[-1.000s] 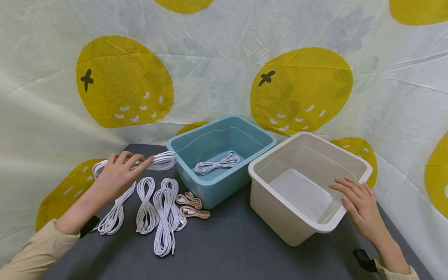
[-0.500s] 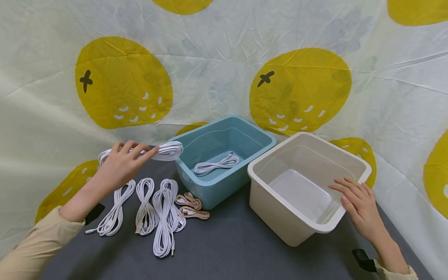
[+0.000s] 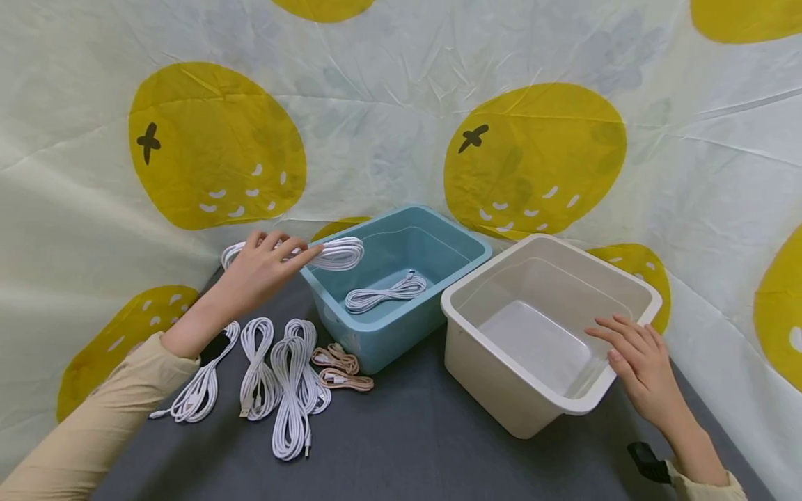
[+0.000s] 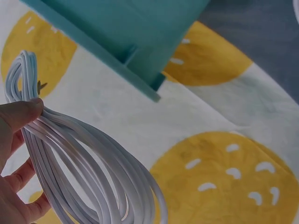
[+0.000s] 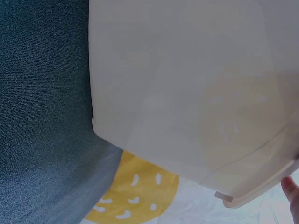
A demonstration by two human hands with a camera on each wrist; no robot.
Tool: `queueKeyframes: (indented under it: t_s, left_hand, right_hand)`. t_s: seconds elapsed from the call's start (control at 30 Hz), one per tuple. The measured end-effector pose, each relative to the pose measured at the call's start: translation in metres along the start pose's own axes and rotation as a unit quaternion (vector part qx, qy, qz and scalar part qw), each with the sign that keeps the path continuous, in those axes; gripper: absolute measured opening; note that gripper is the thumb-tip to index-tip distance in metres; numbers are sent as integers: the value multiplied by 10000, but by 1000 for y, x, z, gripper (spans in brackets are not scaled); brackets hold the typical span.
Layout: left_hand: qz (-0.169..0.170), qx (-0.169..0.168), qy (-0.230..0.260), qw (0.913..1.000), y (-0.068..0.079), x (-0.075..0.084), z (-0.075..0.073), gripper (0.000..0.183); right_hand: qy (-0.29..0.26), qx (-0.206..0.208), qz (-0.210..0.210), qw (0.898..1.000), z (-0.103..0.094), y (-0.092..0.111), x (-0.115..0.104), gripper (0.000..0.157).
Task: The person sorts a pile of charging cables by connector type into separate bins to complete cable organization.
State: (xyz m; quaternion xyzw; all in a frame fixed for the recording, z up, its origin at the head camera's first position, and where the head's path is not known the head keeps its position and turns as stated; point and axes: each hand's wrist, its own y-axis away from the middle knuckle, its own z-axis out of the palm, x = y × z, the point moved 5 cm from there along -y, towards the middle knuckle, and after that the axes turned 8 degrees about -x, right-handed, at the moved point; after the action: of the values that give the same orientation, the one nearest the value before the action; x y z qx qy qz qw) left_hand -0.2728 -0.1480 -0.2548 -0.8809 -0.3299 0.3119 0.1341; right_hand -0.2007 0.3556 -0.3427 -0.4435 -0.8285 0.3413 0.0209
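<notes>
A coiled white cable (image 3: 338, 255) is pinched in my left hand (image 3: 260, 273), held up at the left rim of the blue bin (image 3: 401, 321). In the left wrist view, thumb and fingers grip the white cable (image 4: 93, 154) near its narrow end, below the blue bin's edge (image 4: 112, 60). Another white cable bundle (image 3: 385, 292) lies inside the blue bin. My right hand (image 3: 642, 365) rests at the right rim of the beige bin (image 3: 489, 348), its fingers relaxed and extended over the opening. The right wrist view mostly shows the beige bin's outer wall (image 5: 173, 93).
Several coiled white cables (image 3: 291, 390) lie on the dark table (image 3: 401, 445) at the left. Two tan cables (image 3: 346, 380) sit against the blue bin's front corner. A fruit-patterned cloth (image 3: 376, 139) hangs behind the bins.
My left hand has risen and moved right with the white cable, from above the table's left side to the blue bin's rim. My right hand has stayed put.
</notes>
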Motion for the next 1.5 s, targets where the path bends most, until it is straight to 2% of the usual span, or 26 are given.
queueKeyframes:
  t_s: [0.37, 0.57, 0.87, 1.0, 1.23, 1.5]
  left_hand:
    - [89, -35, 378, 9992, -41, -1, 6, 50]
    - [173, -18, 373, 9992, -58, -1, 12, 46]
    - [266, -370, 559, 9974, -85, 0, 24, 41]
    - [281, -551, 664, 9959, -96, 2, 30, 41]
    - [338, -517, 568, 9965, -113, 6, 40, 33]
    - [402, -633, 624, 9952, -128, 12, 51, 32]
  right_hand:
    - [43, -64, 43, 10000, 0, 0, 0, 31]
    - [29, -85, 92, 9999, 1, 0, 2, 32]
    - [19, -80, 59, 9999, 0, -1, 1, 32]
    - [19, -77, 38, 10000, 1, 0, 0, 32]
    - [35, -54, 37, 10000, 0, 0, 1, 32]
    - [8, -92, 87, 9999, 1, 0, 2, 32]
